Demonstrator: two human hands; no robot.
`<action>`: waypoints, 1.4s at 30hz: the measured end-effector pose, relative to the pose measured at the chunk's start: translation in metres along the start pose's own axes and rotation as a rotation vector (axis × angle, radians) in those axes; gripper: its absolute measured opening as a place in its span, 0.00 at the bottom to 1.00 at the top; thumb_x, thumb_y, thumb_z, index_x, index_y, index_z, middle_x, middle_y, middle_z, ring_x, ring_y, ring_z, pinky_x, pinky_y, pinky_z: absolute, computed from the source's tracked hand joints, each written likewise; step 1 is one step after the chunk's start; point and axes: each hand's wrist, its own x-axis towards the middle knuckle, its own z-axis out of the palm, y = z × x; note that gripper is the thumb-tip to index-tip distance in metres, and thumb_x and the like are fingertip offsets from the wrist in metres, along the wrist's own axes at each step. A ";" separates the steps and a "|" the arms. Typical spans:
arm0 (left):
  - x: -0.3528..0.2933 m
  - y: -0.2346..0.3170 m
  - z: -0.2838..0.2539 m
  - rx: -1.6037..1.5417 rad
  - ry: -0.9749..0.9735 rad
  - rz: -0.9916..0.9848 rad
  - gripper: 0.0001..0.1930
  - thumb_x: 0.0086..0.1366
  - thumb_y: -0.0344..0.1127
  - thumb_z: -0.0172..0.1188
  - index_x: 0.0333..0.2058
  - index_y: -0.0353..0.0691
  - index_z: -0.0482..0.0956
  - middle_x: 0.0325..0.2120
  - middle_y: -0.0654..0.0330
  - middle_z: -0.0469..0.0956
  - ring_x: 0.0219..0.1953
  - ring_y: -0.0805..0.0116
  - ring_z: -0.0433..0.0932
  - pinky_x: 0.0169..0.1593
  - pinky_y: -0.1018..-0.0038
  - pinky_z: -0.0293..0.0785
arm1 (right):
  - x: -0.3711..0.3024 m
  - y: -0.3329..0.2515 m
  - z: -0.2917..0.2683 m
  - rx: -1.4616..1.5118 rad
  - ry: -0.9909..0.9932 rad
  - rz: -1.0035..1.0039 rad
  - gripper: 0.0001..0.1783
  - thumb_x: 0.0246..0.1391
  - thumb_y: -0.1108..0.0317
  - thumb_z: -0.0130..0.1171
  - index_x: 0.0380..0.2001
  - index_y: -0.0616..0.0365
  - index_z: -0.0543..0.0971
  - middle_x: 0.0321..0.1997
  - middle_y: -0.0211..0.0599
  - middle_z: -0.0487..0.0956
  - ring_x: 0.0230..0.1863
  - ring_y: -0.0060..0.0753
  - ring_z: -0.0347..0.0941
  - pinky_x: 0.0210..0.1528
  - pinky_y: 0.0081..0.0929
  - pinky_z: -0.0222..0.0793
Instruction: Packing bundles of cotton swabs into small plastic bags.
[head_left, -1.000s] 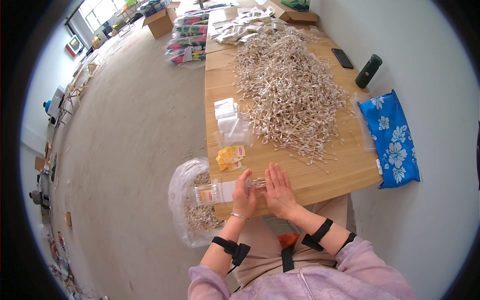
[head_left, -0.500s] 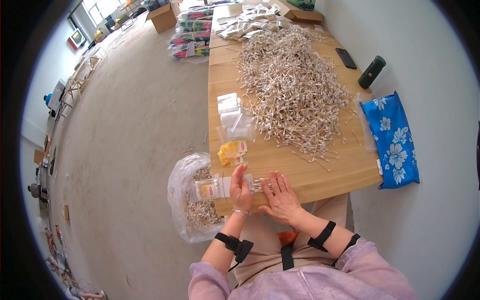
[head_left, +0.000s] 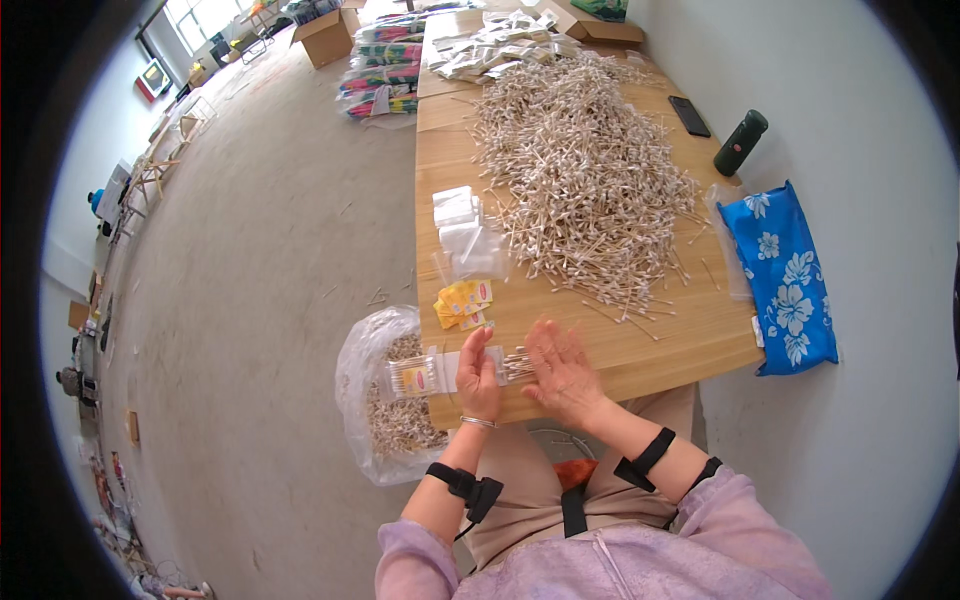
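Observation:
A clear plastic bag (head_left: 437,374) lies across the near left corner of the table, its left end past the edge, with cotton swabs (head_left: 395,378) and a yellow-and-white card (head_left: 418,379) inside. My left hand (head_left: 479,376) rests edge-on over the bag, fingers stretched and held together. At the bag's right end a small bunch of loose cotton swabs (head_left: 518,366) pokes out between my hands. Just to the right is my right hand (head_left: 565,372), open and flat, its fingers blurred, partly covering that bunch.
A big heap of cotton swabs (head_left: 590,170) fills the table's middle. Empty plastic bags (head_left: 470,240) and yellow cards (head_left: 464,302) lie at the left edge. A phone (head_left: 689,116), dark green bottle (head_left: 741,142) and blue floral pouch (head_left: 785,275) line the right. A swab-filled sack (head_left: 362,400) stands on the floor.
My right hand has lifted and tilted up a little from the swabs, now blurred. My left hand and the bag have hardly moved.

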 end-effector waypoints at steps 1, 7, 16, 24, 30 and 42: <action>0.000 0.000 0.000 -0.002 0.000 -0.002 0.22 0.64 0.18 0.42 0.58 0.32 0.63 0.56 0.51 0.69 0.61 0.64 0.66 0.65 0.70 0.57 | -0.004 -0.004 0.000 0.000 -0.002 -0.001 0.47 0.50 0.43 0.56 0.66 0.60 0.54 0.71 0.50 0.49 0.73 0.48 0.39 0.71 0.51 0.33; 0.001 0.000 0.000 -0.046 -0.003 -0.010 0.22 0.64 0.18 0.42 0.58 0.32 0.63 0.56 0.52 0.69 0.60 0.64 0.66 0.65 0.71 0.57 | -0.033 -0.016 -0.002 0.135 -0.090 -0.053 0.46 0.52 0.39 0.52 0.66 0.59 0.55 0.72 0.47 0.49 0.74 0.46 0.39 0.72 0.46 0.32; 0.003 -0.002 -0.003 -0.058 -0.022 -0.011 0.22 0.64 0.18 0.42 0.58 0.31 0.63 0.56 0.51 0.69 0.60 0.63 0.66 0.65 0.71 0.58 | -0.012 0.003 -0.001 0.042 0.053 -0.087 0.33 0.53 0.56 0.56 0.61 0.56 0.64 0.68 0.43 0.58 0.72 0.45 0.46 0.71 0.45 0.37; 0.001 0.003 0.000 -0.041 -0.015 -0.005 0.22 0.63 0.18 0.41 0.57 0.33 0.64 0.55 0.52 0.70 0.60 0.65 0.67 0.64 0.71 0.57 | -0.002 0.006 0.005 0.163 0.309 -0.078 0.06 0.46 0.68 0.61 0.26 0.56 0.76 0.60 0.41 0.68 0.65 0.44 0.57 0.66 0.44 0.53; 0.000 0.004 0.000 -0.028 -0.019 -0.007 0.22 0.63 0.18 0.42 0.57 0.32 0.64 0.55 0.52 0.70 0.60 0.65 0.67 0.64 0.71 0.58 | -0.008 0.009 0.001 0.122 0.332 -0.121 0.07 0.44 0.69 0.62 0.27 0.58 0.75 0.59 0.42 0.69 0.64 0.47 0.58 0.65 0.43 0.55; 0.003 0.003 0.000 -0.063 -0.015 -0.016 0.23 0.63 0.17 0.42 0.58 0.32 0.64 0.55 0.52 0.69 0.60 0.64 0.66 0.65 0.71 0.57 | 0.012 0.008 -0.001 0.270 0.231 0.068 0.40 0.40 0.64 0.68 0.58 0.58 0.64 0.66 0.47 0.57 0.68 0.49 0.50 0.69 0.44 0.48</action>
